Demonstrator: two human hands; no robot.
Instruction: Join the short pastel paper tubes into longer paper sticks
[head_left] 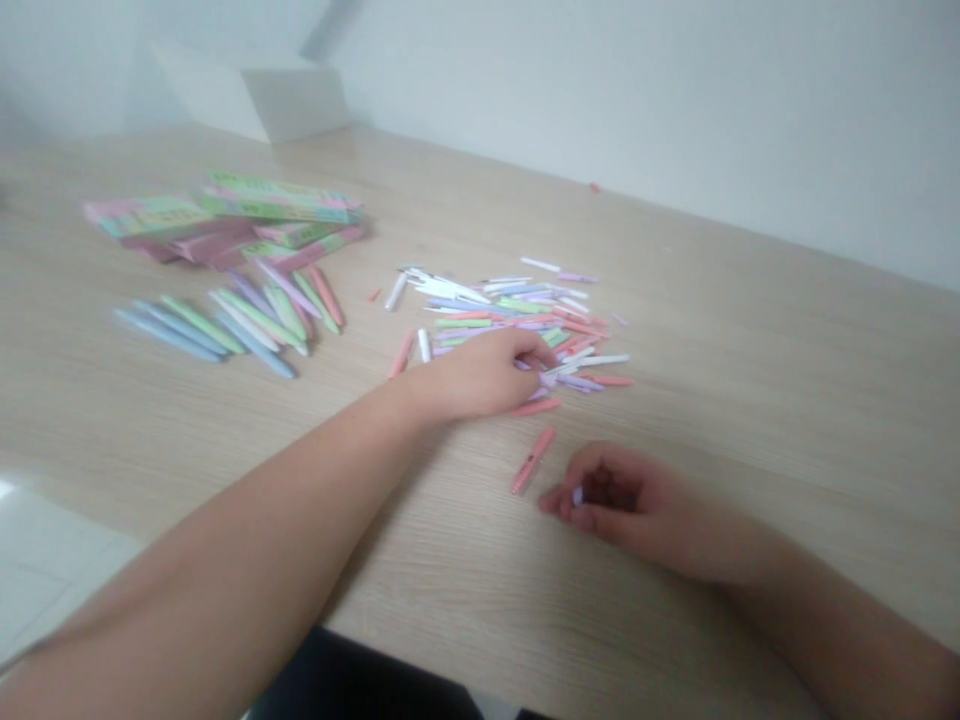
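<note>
My left hand (480, 375) reaches into a loose pile of pastel pen parts (517, 315) on the wooden table (750, 330), its fingertips pinching at pieces in the pile's near edge. My right hand (615, 500) rests on the table nearer to me, fingers curled around a small pale purple piece at its fingertips. A single pink pen cap (532, 460) lies between the two hands, just left of my right hand.
A row of assembled pastel pens (225, 325) lies at the left, with a stack of colourful flat boxes (225, 215) behind it. A white box (285, 100) stands against the wall at the back. A white surface (45, 560) adjoins the table's near left corner.
</note>
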